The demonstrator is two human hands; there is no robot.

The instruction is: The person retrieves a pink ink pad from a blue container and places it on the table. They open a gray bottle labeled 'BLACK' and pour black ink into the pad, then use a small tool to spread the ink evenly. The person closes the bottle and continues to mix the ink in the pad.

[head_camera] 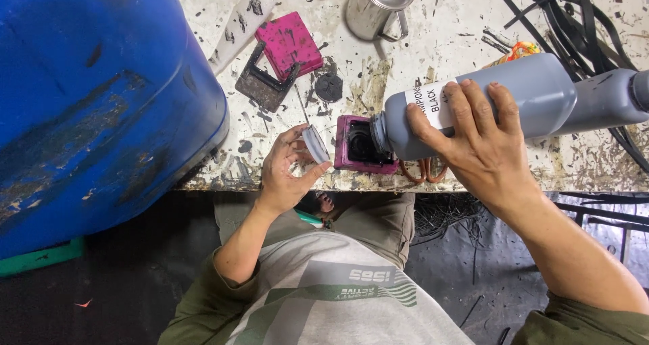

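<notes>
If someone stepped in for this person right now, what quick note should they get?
Right hand: grips the grey bottle, tipped on its side, mouth at the magenta box near the table edge.
Left hand: holds a small white cap beside the box.
Done: bottle is uncapped and at the box opening.
Left: whether liquid is flowing cannot be seen; bottle needs recapping. A second magenta block lies farther back.

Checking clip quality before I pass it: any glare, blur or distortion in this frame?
Head view: sharp throughout, evenly lit; soft glare on the metal jug; the right hand, grey bottle and left hand are crisp; wide-lens bowing stretches the blue drum.
</notes>
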